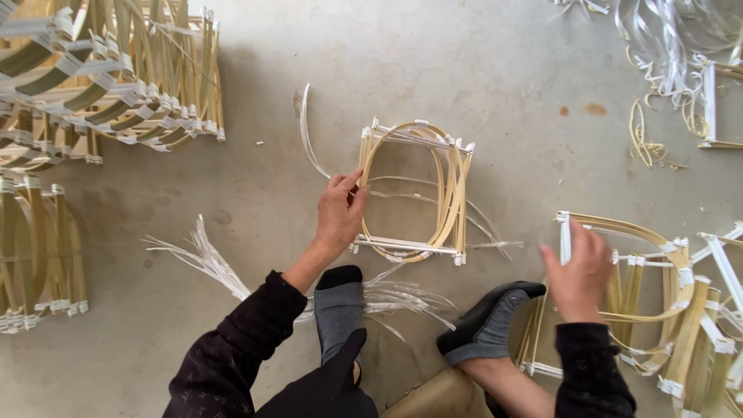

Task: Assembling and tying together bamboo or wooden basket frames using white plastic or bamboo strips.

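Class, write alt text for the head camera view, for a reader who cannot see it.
A person seated on a concrete floor rests the left hand on a bamboo strip frame bound with white strapping, while the right hand touches another frame on a pile. Stacked frames lie at the left, loose white strips near the feet.

A craft workshop floor: bare concrete floor [503,70] strewn with stacked bamboo frames [101,85] and loose white binding strips [205,259].

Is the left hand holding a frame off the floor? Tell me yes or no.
No. The left hand rests on the side of the bamboo frame, which lies flat on the concrete floor.
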